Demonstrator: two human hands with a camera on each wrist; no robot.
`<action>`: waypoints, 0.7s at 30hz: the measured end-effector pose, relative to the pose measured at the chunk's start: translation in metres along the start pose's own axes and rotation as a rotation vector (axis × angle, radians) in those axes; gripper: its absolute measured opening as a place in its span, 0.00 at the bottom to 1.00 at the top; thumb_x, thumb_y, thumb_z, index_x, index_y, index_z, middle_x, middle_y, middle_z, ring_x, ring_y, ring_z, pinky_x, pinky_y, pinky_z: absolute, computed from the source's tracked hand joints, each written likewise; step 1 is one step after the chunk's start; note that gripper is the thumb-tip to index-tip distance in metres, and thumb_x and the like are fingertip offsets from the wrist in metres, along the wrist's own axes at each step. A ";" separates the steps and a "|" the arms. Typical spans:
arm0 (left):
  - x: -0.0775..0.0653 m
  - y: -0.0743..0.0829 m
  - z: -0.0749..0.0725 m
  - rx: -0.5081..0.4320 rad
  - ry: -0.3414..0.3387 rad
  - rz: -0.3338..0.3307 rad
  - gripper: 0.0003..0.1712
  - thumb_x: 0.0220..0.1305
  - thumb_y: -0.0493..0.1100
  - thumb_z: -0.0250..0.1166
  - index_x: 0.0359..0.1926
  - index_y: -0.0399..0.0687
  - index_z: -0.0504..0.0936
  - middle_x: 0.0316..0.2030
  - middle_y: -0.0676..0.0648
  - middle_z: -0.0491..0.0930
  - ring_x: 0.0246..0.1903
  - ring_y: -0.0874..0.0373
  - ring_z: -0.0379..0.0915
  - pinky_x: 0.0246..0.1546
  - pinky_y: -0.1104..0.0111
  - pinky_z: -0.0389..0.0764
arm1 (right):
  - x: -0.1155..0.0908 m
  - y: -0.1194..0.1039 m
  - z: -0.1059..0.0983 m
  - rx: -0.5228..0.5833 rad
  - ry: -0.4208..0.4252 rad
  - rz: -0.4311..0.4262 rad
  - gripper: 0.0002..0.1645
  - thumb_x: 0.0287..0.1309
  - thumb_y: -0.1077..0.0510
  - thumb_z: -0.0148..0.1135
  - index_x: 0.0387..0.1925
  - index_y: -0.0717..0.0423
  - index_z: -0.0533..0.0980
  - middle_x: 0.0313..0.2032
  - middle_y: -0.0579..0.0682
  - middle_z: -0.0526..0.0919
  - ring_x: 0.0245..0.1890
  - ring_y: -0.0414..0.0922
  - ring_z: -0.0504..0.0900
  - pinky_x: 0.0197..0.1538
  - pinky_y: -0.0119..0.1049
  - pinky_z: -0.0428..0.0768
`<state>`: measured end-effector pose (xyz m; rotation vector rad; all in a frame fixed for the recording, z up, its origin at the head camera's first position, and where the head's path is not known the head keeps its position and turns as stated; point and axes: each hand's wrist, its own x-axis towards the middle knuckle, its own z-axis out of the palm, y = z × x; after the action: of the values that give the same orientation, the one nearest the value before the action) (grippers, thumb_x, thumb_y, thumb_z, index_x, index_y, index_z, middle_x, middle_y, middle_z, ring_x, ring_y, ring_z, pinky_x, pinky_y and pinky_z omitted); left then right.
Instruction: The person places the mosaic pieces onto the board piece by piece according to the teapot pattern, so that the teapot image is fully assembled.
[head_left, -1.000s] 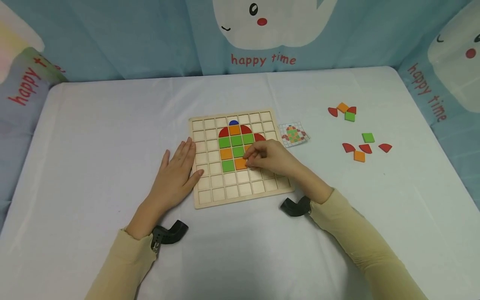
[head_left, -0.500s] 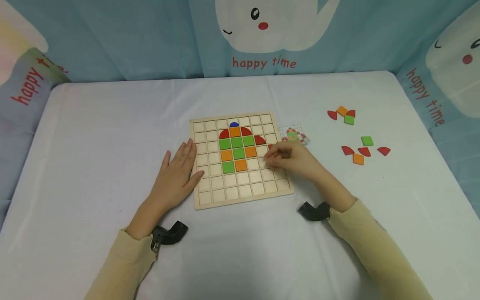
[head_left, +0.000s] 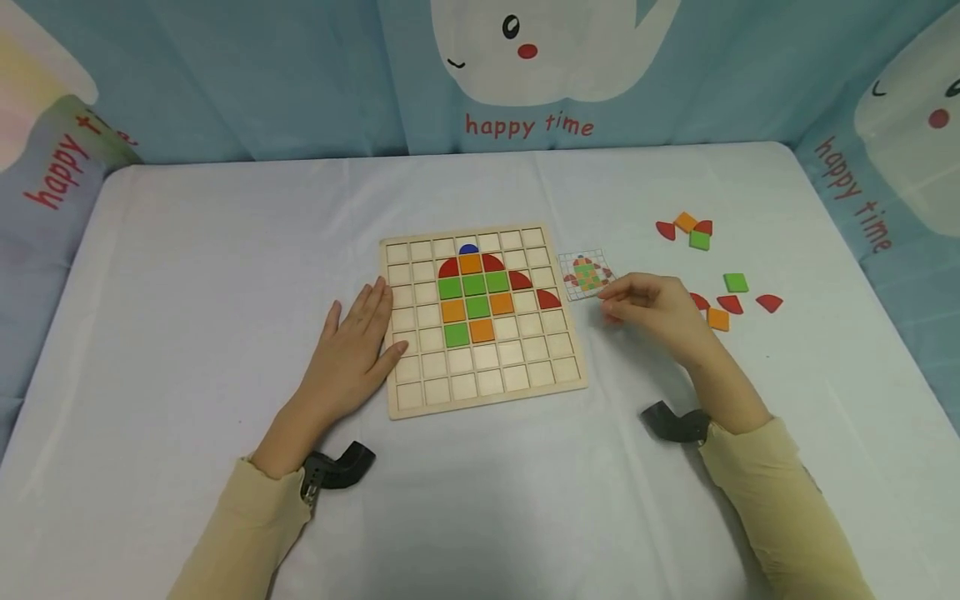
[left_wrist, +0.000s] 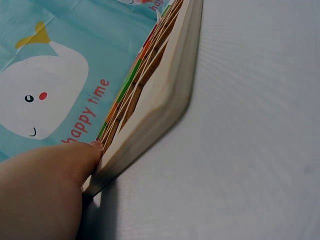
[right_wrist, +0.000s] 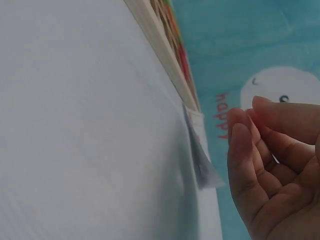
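A wooden grid board (head_left: 517, 379) lies mid-table, with green, orange, red and blue tiles set in its cells. My left hand (head_left: 347, 357) rests flat along the board's left edge, fingers straight. Its thumb (left_wrist: 75, 160) lies over the rim in the left wrist view. To the right of the board, my right hand (head_left: 660, 317) hovers with loosely bent fingers. Nothing shows between its thumb and fingertips in the right wrist view. Beneath those fingertips in the head view is the lower corner of a small pattern card (head_left: 581, 271), printed with a coloured grid design.
Loose tiles lie in two groups on the right. The far one has an orange square (head_left: 686, 222), a green square (head_left: 700, 241) and red quarter pieces. Nearer are another green square (head_left: 736, 282), an orange square (head_left: 717, 319) and red pieces, one partly behind the right hand.
My right hand has moved off the board and rightward past the card, uncovering the orange tiles and a red piece at the board's right. The left hand stays put.
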<state>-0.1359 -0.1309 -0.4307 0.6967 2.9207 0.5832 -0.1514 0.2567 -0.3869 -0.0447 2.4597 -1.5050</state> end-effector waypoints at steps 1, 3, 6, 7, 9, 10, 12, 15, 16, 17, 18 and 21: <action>0.000 0.000 0.000 0.000 -0.001 -0.001 0.41 0.71 0.54 0.48 0.73 0.35 0.43 0.73 0.40 0.39 0.72 0.46 0.34 0.66 0.46 0.33 | 0.000 0.000 -0.003 0.002 0.016 -0.002 0.15 0.59 0.60 0.64 0.43 0.69 0.78 0.33 0.55 0.84 0.31 0.41 0.83 0.38 0.28 0.79; -0.001 0.000 0.000 -0.002 0.000 -0.001 0.41 0.71 0.54 0.48 0.72 0.34 0.43 0.73 0.39 0.40 0.72 0.46 0.34 0.66 0.46 0.33 | 0.000 0.001 -0.007 0.009 0.046 -0.008 0.16 0.58 0.61 0.64 0.43 0.70 0.78 0.32 0.53 0.84 0.30 0.41 0.83 0.38 0.28 0.79; -0.002 0.001 -0.001 -0.008 0.005 -0.002 0.41 0.71 0.53 0.49 0.72 0.34 0.44 0.73 0.39 0.40 0.72 0.46 0.35 0.66 0.46 0.34 | 0.000 0.003 -0.014 0.008 0.087 -0.001 0.16 0.58 0.61 0.64 0.43 0.70 0.78 0.30 0.49 0.84 0.30 0.41 0.82 0.37 0.27 0.79; -0.003 0.001 -0.001 -0.011 0.007 -0.002 0.41 0.71 0.53 0.49 0.72 0.34 0.44 0.73 0.39 0.41 0.72 0.46 0.35 0.66 0.45 0.34 | 0.001 0.004 -0.016 0.005 0.102 0.004 0.16 0.58 0.61 0.65 0.43 0.70 0.78 0.30 0.49 0.84 0.30 0.41 0.82 0.37 0.27 0.79; -0.003 0.001 -0.001 -0.012 0.010 -0.002 0.41 0.71 0.53 0.49 0.72 0.34 0.44 0.73 0.39 0.41 0.72 0.46 0.35 0.66 0.45 0.34 | 0.001 0.005 -0.021 -0.003 0.132 0.011 0.16 0.58 0.61 0.65 0.43 0.70 0.78 0.29 0.47 0.84 0.30 0.40 0.83 0.38 0.26 0.78; -0.004 0.000 -0.001 -0.012 0.011 -0.001 0.41 0.71 0.53 0.49 0.72 0.34 0.44 0.73 0.39 0.41 0.72 0.46 0.35 0.66 0.45 0.34 | 0.000 0.005 -0.024 -0.010 0.146 0.012 0.16 0.58 0.61 0.64 0.43 0.70 0.78 0.30 0.47 0.84 0.30 0.40 0.83 0.38 0.26 0.78; -0.004 0.000 -0.001 -0.010 0.012 0.000 0.41 0.71 0.53 0.49 0.72 0.34 0.44 0.73 0.39 0.41 0.72 0.46 0.35 0.66 0.46 0.34 | -0.001 0.006 -0.031 -0.006 0.177 0.013 0.15 0.58 0.61 0.64 0.43 0.69 0.78 0.30 0.45 0.84 0.29 0.39 0.83 0.37 0.26 0.78; -0.004 -0.001 0.000 -0.008 0.014 0.004 0.41 0.71 0.53 0.49 0.72 0.34 0.43 0.73 0.39 0.40 0.72 0.46 0.34 0.66 0.46 0.34 | -0.003 0.008 -0.043 -0.002 0.226 0.017 0.13 0.59 0.61 0.63 0.43 0.66 0.79 0.30 0.42 0.84 0.29 0.37 0.83 0.33 0.26 0.77; -0.004 -0.001 0.000 -0.007 0.014 0.005 0.41 0.71 0.53 0.49 0.72 0.34 0.43 0.73 0.39 0.40 0.72 0.46 0.34 0.66 0.46 0.34 | -0.004 0.009 -0.048 0.010 0.243 0.022 0.12 0.59 0.61 0.63 0.42 0.64 0.80 0.30 0.41 0.84 0.28 0.38 0.83 0.33 0.26 0.77; -0.003 -0.001 0.000 -0.007 0.014 0.006 0.41 0.71 0.53 0.48 0.72 0.34 0.43 0.73 0.39 0.40 0.72 0.46 0.34 0.66 0.46 0.33 | -0.005 0.010 -0.052 0.016 0.256 0.028 0.11 0.59 0.61 0.63 0.42 0.63 0.80 0.30 0.41 0.85 0.28 0.38 0.83 0.32 0.26 0.77; -0.003 -0.001 0.000 -0.006 0.014 0.007 0.41 0.71 0.53 0.48 0.72 0.34 0.43 0.73 0.39 0.40 0.72 0.46 0.34 0.66 0.46 0.33 | -0.005 0.012 -0.056 0.015 0.271 0.035 0.10 0.59 0.60 0.63 0.41 0.61 0.81 0.29 0.40 0.85 0.28 0.37 0.83 0.32 0.25 0.77; -0.003 -0.001 0.000 -0.005 0.014 0.008 0.41 0.71 0.53 0.48 0.73 0.34 0.43 0.73 0.40 0.40 0.72 0.46 0.34 0.66 0.46 0.33 | -0.007 0.016 -0.065 0.015 0.306 0.049 0.09 0.60 0.60 0.62 0.40 0.61 0.81 0.28 0.39 0.84 0.27 0.36 0.83 0.33 0.24 0.78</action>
<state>-0.1340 -0.1331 -0.4313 0.7064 2.9299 0.5986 -0.1582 0.3217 -0.3712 0.2658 2.6577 -1.6126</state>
